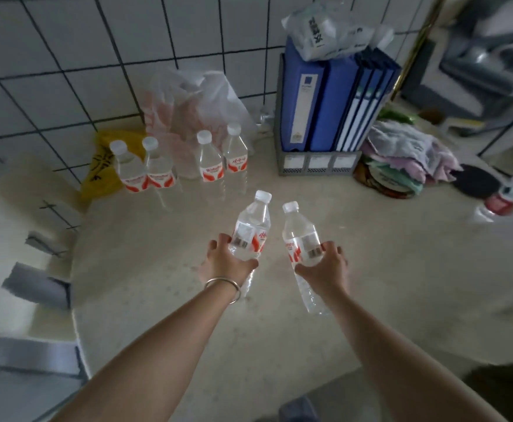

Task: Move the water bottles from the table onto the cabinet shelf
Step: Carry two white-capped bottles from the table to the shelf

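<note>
My left hand (228, 263) grips one water bottle (250, 229) and my right hand (325, 268) grips another bottle (302, 239), both lifted above the middle of the tabletop (164, 269). Four more bottles (182, 166) stand near its back edge, by the wall. I hold low on the smooth plastic, so I think a bottle may slip while I carry it.

Folders: blue binders (325, 102) upright in a grey file rack (316, 162)
On top: crumpled plastic packet (325, 32)
Right of rack: heaped cloths (407, 156)
Tiled wall: white plastic bag (194, 102), yellow bag (103, 166)
</note>
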